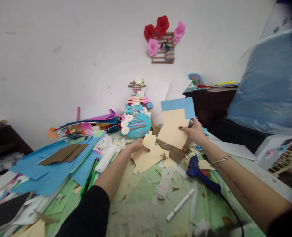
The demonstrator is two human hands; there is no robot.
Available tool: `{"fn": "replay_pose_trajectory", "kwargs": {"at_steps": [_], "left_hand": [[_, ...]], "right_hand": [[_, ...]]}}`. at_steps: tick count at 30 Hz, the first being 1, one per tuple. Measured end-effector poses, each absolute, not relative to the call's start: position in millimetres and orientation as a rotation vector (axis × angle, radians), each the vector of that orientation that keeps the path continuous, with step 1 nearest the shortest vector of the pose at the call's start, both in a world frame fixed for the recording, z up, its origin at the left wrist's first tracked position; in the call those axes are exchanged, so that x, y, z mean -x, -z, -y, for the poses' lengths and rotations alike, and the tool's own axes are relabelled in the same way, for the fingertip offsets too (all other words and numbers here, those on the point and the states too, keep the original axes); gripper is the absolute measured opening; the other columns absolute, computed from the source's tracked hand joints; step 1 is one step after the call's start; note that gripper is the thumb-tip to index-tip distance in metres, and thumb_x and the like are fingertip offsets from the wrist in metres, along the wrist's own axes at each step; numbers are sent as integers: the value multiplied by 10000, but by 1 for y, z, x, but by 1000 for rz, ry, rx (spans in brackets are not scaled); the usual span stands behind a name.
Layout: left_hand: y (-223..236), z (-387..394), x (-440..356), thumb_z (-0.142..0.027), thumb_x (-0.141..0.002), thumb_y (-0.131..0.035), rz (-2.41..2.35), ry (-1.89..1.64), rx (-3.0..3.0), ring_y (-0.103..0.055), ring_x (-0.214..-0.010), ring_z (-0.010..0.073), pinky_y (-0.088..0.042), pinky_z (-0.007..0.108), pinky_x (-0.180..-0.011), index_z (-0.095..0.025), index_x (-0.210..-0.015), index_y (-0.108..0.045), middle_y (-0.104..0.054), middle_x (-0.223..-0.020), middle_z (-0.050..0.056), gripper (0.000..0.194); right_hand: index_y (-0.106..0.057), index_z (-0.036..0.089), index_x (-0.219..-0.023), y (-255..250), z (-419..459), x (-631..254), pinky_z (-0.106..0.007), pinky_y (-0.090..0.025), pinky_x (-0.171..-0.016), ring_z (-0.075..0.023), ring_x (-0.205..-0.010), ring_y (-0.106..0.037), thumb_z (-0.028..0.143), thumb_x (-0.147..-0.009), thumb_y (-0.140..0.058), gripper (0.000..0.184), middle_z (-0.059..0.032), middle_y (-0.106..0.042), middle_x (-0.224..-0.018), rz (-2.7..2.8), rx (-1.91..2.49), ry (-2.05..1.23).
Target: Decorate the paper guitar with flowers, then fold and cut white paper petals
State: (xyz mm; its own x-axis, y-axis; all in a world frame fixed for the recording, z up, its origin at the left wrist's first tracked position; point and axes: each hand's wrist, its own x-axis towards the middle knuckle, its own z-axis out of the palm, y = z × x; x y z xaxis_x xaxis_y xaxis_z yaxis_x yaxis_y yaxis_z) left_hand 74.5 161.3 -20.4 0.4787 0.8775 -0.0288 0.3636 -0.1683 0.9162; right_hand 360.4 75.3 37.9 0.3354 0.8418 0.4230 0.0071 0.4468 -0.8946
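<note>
My left hand (138, 146) pinches an irregular cream paper piece (149, 157) with stepped cut edges, low over the table. Raised a little higher, my right hand (195, 131) grips a larger cream sheet (173, 130) with its thumb on the front face. Behind that sheet, and reaching the same fingers, is a blue sheet (178, 104); how the fingers hold the two together is partly hidden. Brown paper pieces (178, 153) and cream scraps lie beneath both hands. Close below my right hand rests a dark blue glue gun (201, 174) with a black cord.
A white marker (180, 204) lies in front on the green, stained tabletop (136, 204). At left are blue sheets (44, 168), a white roll (107, 158), a green-and-black cutter (89, 176) and a phone (6, 212). Decorated paper lutes (137, 123) stand against the wall.
</note>
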Motion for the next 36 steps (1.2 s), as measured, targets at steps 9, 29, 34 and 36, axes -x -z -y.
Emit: {"fn": "replay_pose_trajectory", "kwargs": {"at_steps": [9,29,34,36], "left_hand": [[-10,-139,-60,-502,-568,-740,-895,-1043,-1596,-644,-907,270,-503,372,-797,-121,-1005,-645,-704,-980,117,588],[19,-76,4,-643,-741,-517,-918,-1283,-1347,-591,-1029,259,-470,341,-840,-141,-1147,-584,-657,-1089,112,649],[16,-73,14,-584,-740,-559,-972,-1199,-1504,-597,-991,258,-463,329,-835,-142,-1097,-609,-676,-1019,107,571],[15,-70,14,-596,-756,-518,-973,-1091,-1577,-580,-1024,275,-455,344,-859,-138,-1076,-631,-677,-1019,124,570]], "right_hand": [[-512,180,-1008,-3,-70,-277,-416,-525,-805,-235,-900,-640,271,-551,-759,527,-96,-664,-1068,889,844,-660],[-593,179,-848,50,-72,-199,-421,-517,-778,-261,-849,-646,235,-448,-797,453,-69,-702,-932,1054,873,-998],[-606,191,-893,47,-69,-204,-409,-502,-818,-250,-899,-632,246,-486,-792,451,-58,-691,-976,1092,827,-1016],[-580,208,-964,42,-63,-200,-395,-489,-853,-246,-972,-609,243,-507,-792,505,-62,-662,-1062,1123,780,-1008]]}}
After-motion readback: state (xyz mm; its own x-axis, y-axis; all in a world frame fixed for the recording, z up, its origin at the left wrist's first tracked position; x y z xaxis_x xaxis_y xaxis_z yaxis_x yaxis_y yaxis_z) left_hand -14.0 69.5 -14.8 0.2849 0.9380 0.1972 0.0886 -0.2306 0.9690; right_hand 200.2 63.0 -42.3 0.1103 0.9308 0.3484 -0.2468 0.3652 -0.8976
